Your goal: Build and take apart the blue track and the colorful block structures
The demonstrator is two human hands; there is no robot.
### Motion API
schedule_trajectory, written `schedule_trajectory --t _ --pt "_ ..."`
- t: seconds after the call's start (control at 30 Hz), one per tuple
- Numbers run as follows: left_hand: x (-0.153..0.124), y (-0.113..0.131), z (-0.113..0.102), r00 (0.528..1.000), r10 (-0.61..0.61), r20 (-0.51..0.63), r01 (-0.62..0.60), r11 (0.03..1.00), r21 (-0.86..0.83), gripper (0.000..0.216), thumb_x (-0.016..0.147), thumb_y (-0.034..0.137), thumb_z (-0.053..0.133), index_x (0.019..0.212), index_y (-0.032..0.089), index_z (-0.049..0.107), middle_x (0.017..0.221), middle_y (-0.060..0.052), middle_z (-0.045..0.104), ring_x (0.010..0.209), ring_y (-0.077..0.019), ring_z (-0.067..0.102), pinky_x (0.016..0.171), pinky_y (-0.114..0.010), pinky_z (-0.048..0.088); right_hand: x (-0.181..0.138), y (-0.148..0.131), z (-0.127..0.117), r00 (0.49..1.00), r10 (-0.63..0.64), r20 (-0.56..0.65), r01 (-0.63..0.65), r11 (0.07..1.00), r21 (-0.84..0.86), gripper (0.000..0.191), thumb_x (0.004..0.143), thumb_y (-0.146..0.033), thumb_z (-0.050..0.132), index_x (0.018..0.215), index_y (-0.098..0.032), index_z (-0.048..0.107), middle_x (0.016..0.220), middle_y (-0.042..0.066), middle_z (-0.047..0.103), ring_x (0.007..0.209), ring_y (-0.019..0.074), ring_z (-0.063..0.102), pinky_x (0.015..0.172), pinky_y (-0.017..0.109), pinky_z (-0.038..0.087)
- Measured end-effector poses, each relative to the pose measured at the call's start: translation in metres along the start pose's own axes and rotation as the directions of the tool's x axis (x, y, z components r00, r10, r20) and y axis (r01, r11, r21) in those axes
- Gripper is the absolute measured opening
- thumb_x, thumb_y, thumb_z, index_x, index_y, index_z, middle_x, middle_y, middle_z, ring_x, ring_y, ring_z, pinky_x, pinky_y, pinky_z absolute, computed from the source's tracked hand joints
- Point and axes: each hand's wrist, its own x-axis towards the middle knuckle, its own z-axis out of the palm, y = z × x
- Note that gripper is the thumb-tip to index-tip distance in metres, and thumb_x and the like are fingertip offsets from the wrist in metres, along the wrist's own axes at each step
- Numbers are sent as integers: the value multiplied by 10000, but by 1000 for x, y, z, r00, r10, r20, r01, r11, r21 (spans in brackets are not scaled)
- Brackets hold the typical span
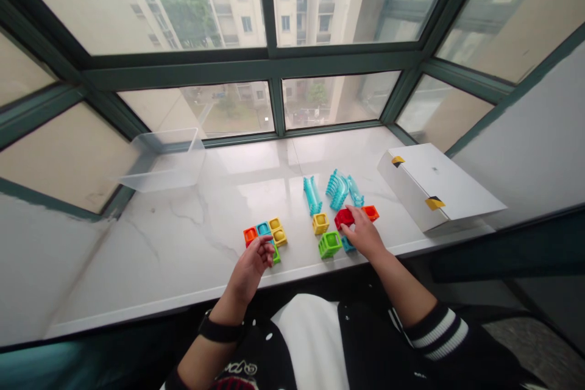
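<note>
Our right hand [363,233] pinches the red block [343,218], right of centre on the windowsill [183,256]; gripping seems the current step, and lifting would call for clearing the green block [329,245]. Our left hand [253,262] curls narrowly at the left cluster [264,229]; holding, we cannot tell.

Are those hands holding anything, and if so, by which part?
The right hand appears to grip the red block by its right side. Whether the left hand holds anything cannot be told.

The red, cube-like plastic block [343,219] (it is partly covered) lies just beyond the green, open-sided plastic cube [329,245], toward right.
</note>
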Motion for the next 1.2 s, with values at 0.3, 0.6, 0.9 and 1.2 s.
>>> schedule_trajectory --t 0.3,0.6,0.9,1.2 --pt "2 -4 -2 1000 -19 13 19 1000 16 388 925 501 712 1085 148 710 831 -36 666 652 -134 573 618 -273 465 0 11 18 1000 -3 -21 3 1000 -26 544 905 -294 586 1438 -195 549 1380 176 616 1296 367 597 1128 553 492" --pt "4 -7 -4 1000 -19 18 19 1000 16 428 882 517 761 1082 142 714 831 -36 660 652 -124 572 623 -260 468 -1 14 28 999 42 5 -41 996 -81 587 898 -300 584 1460 -148 510 1399 206 579 1310 357 574 1105 553 505" --pt "7 -12 -7 999 -25 28 25 1000 3 424 857 508 782 1062 141 723 822 -44 659 647 -129 556 613 -260 460 3 14 32 997 82 11 -80 988 -129 594 847 -278 632 1421 -182 517 1356 175 589 1240 333 598 1065 495 514" --pt "8 -14 -10 999 -31 19 31 999 -9 416 844 476 791 1082 142 723 827 -41 660 661 -129 560 624 -256 464 4 8 29 993 108 41 -100 982 -161 592 860 -255 626 1432 -156 511 1371 189 574 1240 334 591 1042 458 515"
